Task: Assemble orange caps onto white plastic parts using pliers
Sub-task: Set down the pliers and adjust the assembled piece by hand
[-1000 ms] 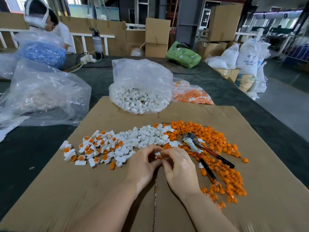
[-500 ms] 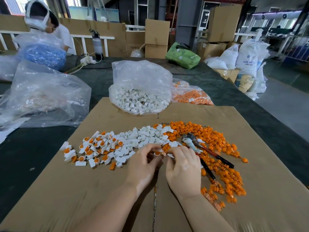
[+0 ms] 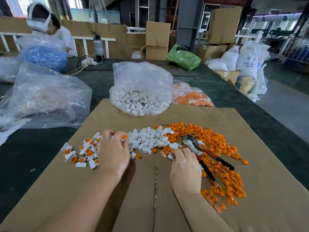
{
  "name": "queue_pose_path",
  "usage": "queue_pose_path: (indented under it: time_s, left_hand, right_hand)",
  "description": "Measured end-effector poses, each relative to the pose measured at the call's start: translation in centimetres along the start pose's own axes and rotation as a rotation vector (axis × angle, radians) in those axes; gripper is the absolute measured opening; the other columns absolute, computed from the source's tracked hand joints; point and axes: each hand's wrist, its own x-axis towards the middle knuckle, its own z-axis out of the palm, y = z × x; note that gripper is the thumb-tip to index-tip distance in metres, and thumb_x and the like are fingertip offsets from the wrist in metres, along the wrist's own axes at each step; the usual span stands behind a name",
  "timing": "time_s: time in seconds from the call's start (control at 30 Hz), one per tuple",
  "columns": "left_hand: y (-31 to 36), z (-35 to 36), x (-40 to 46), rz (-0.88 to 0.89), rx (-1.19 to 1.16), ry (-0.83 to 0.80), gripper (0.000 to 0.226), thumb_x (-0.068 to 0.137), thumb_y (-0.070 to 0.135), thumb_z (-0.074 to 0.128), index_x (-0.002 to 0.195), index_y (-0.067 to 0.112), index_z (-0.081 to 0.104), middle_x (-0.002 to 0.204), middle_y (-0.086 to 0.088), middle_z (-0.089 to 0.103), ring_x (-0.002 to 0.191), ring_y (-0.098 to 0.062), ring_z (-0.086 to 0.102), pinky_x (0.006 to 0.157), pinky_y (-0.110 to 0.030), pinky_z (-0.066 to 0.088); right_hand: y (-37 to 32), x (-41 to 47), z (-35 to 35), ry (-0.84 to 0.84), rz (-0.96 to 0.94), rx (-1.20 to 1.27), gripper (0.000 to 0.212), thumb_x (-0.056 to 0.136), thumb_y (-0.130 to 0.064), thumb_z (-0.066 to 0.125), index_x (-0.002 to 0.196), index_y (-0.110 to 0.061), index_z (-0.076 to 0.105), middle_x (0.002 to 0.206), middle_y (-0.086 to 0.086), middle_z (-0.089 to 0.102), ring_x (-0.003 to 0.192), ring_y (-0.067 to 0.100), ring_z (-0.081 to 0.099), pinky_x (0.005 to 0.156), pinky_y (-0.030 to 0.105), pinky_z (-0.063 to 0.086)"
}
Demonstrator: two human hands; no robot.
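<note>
Left hand (image 3: 113, 153): has swung left from the centre, pinching a capped white part (image 3: 124, 138) at the finished pile (image 3: 83, 153); unit apparently done | White pile (image 3: 150, 139): between hands | Right hand (image 3: 184, 166): fingers curled, reaching a white piece (image 3: 170, 156); grip unclear | Pliers (image 3: 200, 151): untouched, beside right fingers on orange caps (image 3: 225, 164).

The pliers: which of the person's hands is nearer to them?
Right. The right hand lies against the pliers handles; the left hand is off to their left, over the finished pieces.

White parts (image 3: 150, 139) heaped beside orange caps (image 3: 215, 148); pliers (image 3: 203, 154) (red-handled) lie across caps.
</note>
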Motion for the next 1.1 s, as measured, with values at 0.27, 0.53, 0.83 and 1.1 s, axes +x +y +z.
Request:
queue_pose_path:
  time_s: [0.27,0.53,0.83,1.1]
  left_hand:
    - [-1.6,-1.0,1.8,-0.126,0.255,-0.053,0.022,0.093,0.02,0.054,0.11,0.027,0.065,0.121,-0.004,0.047,0.113,-0.026,0.041,0.094,-0.042,0.034]
    - [-0.5,-0.3,1.1,0.008,0.198,0.006,0.031,0.088,0.019,0.06,0.119,0.024,0.06,0.126,-0.004,0.047,0.121,-0.026,0.033,0.1,-0.041,0.028]
    - [1.9,2.1,-1.2,0.402,0.348,-0.265,0.039,0.089,0.012,0.047,0.124,0.028,0.055,0.118,0.008,0.055,0.113,-0.017,0.042,0.091,-0.027,0.031]
    - [2.3,2.3,-1.1,0.348,0.231,-0.368,0.023,0.093,0.022,0.055,0.115,0.019,0.061,0.112,0.003,0.052,0.104,-0.015,0.049,0.085,-0.024,0.041]
  right_hand:
    - [0.0,0.1,-0.2,-0.136,0.048,0.001,0.021,0.082,0.004,0.06,0.098,-0.008,0.065,0.098,0.008,0.061,0.089,0.025,0.055,0.077,0.036,0.047]
    - [-0.3,0.1,0.0,-0.026,0.046,-0.11,0.025,0.063,0.008,0.074,0.082,-0.006,0.067,0.084,0.011,0.065,0.074,0.03,0.061,0.063,0.041,0.049]
    - [-0.5,0.2,0.4,-0.019,-0.251,-0.207,0.029,0.061,-0.015,0.08,0.088,-0.021,0.072,0.082,-0.001,0.064,0.075,0.022,0.06,0.067,0.039,0.049]
    - [-0.5,0.4,0.3,-0.044,-0.173,-0.2,0.03,0.052,-0.013,0.089,0.072,-0.019,0.067,0.07,0.0,0.061,0.063,0.021,0.057,0.061,0.039,0.048]
